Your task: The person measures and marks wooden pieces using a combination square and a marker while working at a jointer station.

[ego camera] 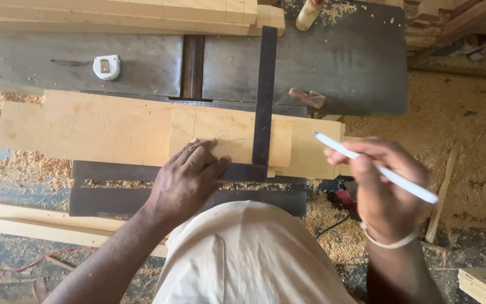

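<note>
My left hand (pixel 189 179) lies flat, fingers spread, pressing on a pale wooden board (pixel 108 129) and on the base arm of a dark metal try square (pixel 264 101). The square's long blade runs up across the board's right part onto the grey machine table (pixel 338 62). My right hand (pixel 383 188) is raised to the right of the board and grips a white pen (pixel 375 168) with a blue tip, which points up-left in the air, apart from the wood. Faint pencil scribbles show on the board beside the blade.
A white tape measure (pixel 107 67) rests on the machine table at the left. Pale planks (pixel 125 14) are stacked along the top. A small wooden handle (pixel 307 98) lies by the square. Sawdust covers the floor; loose laths (pixel 40 224) lie at lower left.
</note>
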